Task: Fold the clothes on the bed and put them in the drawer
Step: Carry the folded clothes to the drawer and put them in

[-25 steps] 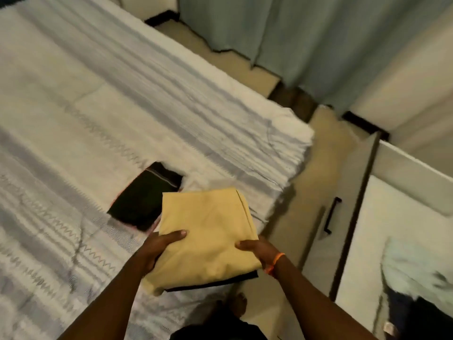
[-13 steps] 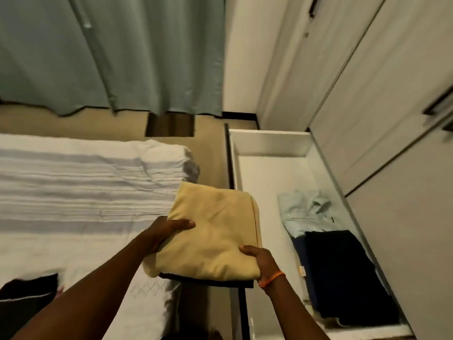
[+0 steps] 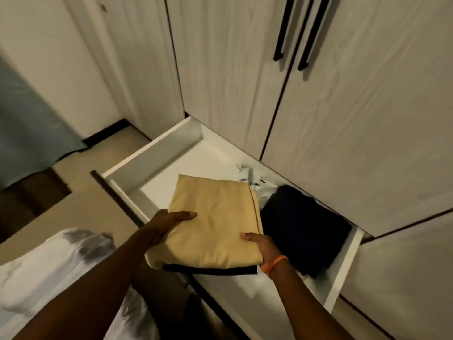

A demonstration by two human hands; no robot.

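Left fingers: the left hand (image 3: 169, 220) grips the left edge of a folded pale-yellow cloth (image 3: 213, 224), thumb lying on top, other fingers hidden beneath.
Right fingers: the right hand (image 3: 262, 246), an orange band (image 3: 274, 265) at its wrist, grips the cloth's near right corner, thumb on top.
Bed: a white bed corner (image 3: 49, 271) lies near left.
Yellow cloth: held flat over the open white drawer (image 3: 157, 155), a dark folded layer (image 3: 210, 270) showing under its near edge.
Drawer contents: a dark navy folded garment (image 3: 304, 229) lies at right; a pale blue garment (image 3: 247, 177) beyond it.
Far: pale wardrobe doors (image 3: 343, 119) with black bar handles (image 3: 284, 28).
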